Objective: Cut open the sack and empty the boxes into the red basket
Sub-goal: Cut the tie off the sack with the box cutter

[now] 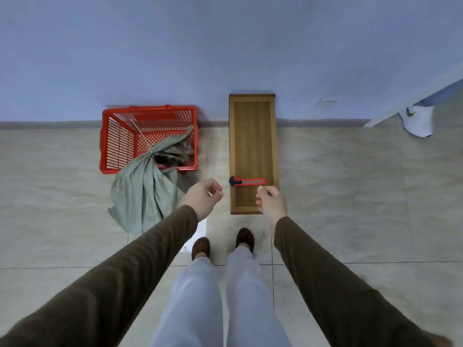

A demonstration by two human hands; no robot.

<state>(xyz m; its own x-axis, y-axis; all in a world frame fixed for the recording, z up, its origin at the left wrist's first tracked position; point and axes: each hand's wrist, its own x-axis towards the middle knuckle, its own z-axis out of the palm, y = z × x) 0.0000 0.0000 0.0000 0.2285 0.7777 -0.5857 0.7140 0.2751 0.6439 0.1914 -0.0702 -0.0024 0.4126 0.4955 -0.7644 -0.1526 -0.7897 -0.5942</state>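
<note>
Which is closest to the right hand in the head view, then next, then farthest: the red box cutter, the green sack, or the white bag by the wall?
From the right hand:
1. Red box cutter with black tip, just ahead, lying on the wooden tray.
2. Green woven sack, to the left, leaning against the red plastic basket.
3. White bag, far right, by the wall.

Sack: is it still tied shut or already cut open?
Tied shut: the sack is cinched at its neck, leaning on the red basket.
</note>
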